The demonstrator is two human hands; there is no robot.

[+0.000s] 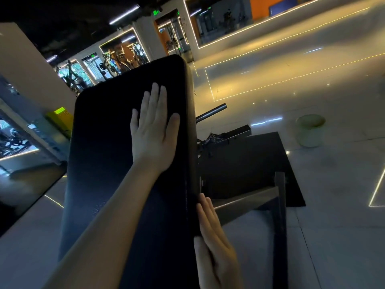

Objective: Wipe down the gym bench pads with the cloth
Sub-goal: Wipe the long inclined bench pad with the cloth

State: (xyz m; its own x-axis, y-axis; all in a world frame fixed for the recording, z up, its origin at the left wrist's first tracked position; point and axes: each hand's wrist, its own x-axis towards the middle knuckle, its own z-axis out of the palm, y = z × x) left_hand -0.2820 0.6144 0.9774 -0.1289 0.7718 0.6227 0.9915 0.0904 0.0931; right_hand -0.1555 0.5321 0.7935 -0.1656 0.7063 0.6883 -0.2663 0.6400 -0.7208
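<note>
Left hand [153,138] and right hand [212,243] lay flat against the black bench pad [108,142], gripping nothing.
The left fingers [154,97] were straight and spread wide, palm down on the upper part of the pad's top surface. The right fingers [205,209] were straight and close together, touching the pad's right side edge nearer the camera. The tilted pad stood beside a dark metal frame [279,205] and a black floor mat [260,163], with a pale round stool [310,130] well apart.
</note>
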